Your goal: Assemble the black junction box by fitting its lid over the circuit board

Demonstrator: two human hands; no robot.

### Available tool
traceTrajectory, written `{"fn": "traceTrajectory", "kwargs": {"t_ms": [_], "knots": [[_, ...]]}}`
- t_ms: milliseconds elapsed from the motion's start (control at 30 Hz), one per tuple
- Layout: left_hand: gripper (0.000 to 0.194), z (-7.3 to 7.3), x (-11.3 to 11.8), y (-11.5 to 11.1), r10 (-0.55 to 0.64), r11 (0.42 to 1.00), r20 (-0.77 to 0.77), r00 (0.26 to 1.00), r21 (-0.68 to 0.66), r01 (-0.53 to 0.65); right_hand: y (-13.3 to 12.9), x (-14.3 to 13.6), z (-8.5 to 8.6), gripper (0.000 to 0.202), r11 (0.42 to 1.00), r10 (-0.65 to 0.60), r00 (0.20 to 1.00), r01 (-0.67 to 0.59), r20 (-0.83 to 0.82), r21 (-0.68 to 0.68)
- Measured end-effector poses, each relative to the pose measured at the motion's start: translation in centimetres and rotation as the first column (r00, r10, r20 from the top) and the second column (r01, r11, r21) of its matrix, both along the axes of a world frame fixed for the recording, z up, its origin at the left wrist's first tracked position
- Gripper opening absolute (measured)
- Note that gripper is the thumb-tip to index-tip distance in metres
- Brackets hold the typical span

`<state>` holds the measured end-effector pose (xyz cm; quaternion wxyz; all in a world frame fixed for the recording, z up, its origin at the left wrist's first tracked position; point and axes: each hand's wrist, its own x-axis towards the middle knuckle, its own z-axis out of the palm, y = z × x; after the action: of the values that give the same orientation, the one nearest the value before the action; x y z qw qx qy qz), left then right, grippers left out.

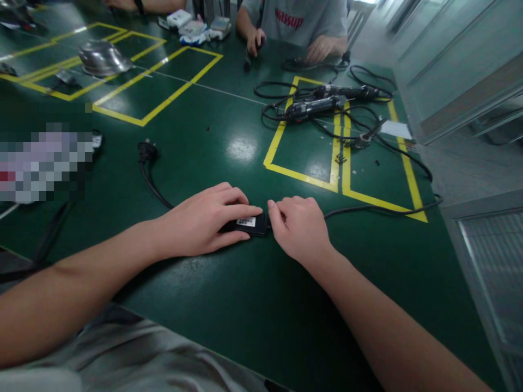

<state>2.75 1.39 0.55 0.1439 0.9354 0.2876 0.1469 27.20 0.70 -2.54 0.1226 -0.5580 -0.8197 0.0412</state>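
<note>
My left hand [212,220] is closed around a small black power adapter [260,224] with a white label, which rests on the green tabletop. Its thumb and fingers lie along both sides, hiding the adapter's left end. Just right of the adapter, my right hand [300,226] is closed on a black cable [363,209] that leaves the adapter's end and runs off to the right. A black power plug [147,151], prongs up, lies beyond my left hand; its cord passes under that hand.
Electric screwdrivers [314,108] with tangled black cords lie at the back right over yellow tape outlines. A metal bowl [104,58] sits at the back left. A co-worker in a grey shirt [302,22] is across the table, one hand [255,42] holding a dark tool.
</note>
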Motion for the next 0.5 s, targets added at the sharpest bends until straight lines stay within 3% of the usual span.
{"fn": "traceTrajectory", "kwargs": {"t_ms": [500], "knots": [[0.042, -0.16, 0.04, -0.04, 0.041, 0.999, -0.042, 0.998, -0.002, -0.041, 0.02, 0.03, 0.20, 0.053, 1.000, 0.001, 1.000, -0.001, 0.000, -0.021]]}}
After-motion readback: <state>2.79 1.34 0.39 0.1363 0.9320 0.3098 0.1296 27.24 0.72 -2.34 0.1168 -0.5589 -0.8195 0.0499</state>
